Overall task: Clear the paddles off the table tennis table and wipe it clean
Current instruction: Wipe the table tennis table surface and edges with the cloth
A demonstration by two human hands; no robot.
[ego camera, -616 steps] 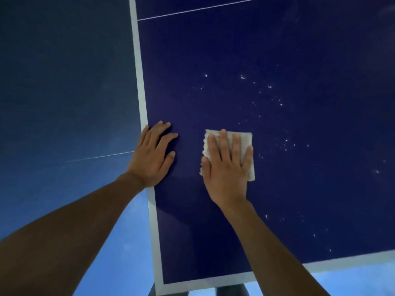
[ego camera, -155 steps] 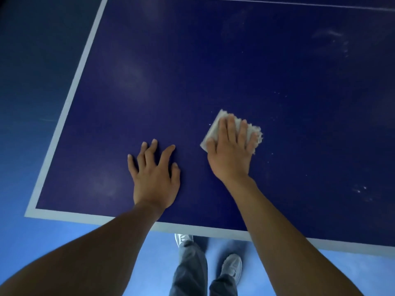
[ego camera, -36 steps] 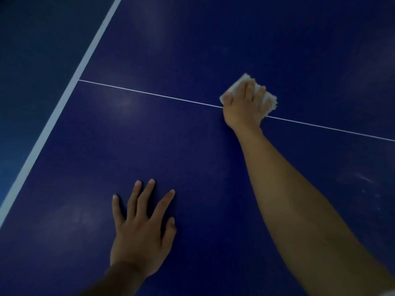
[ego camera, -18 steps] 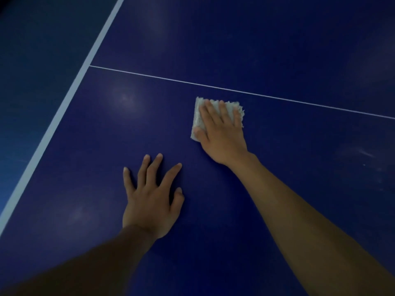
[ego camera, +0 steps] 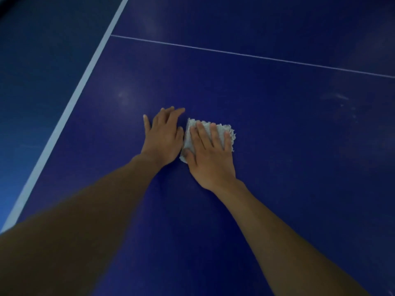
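Observation:
The dark blue table tennis table fills the view. My right hand lies flat on a folded white cloth, pressing it onto the tabletop with spread fingers. My left hand rests palm down on the table right beside the cloth, its thumb edge nearly touching it. No paddle is in view.
A wide white edge line runs diagonally along the table's left side, with blue floor beyond it. A thin white centre line crosses the table farther away. Faint pale smudges mark the surface at the right.
My right hand has pulled the cloth back from the thin centre line toward me, ending right beside my left hand.

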